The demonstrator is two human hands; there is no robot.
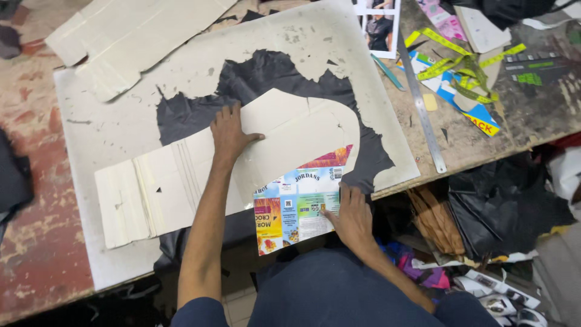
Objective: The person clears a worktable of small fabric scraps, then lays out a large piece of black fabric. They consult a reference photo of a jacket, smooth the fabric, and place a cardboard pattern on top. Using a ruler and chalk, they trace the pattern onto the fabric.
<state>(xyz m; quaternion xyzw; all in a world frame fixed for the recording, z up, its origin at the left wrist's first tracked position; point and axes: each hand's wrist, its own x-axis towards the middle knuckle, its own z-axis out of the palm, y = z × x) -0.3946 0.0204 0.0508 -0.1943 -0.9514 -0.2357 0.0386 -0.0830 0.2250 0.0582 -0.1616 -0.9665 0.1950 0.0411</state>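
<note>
the card (284,130) under my left hand (229,134) is plain cream. my right hand (351,218) rests on a printed flap (299,206), banded orange, pale blue, green and yellow with a red corner. the leather (266,75) below is black. the board (109,115) is off-white, flecked with grey chips. the tape (463,63) is bright yellow-green, the ruler (422,109) steel grey. the bench (36,236) is worn red over buff.
</note>
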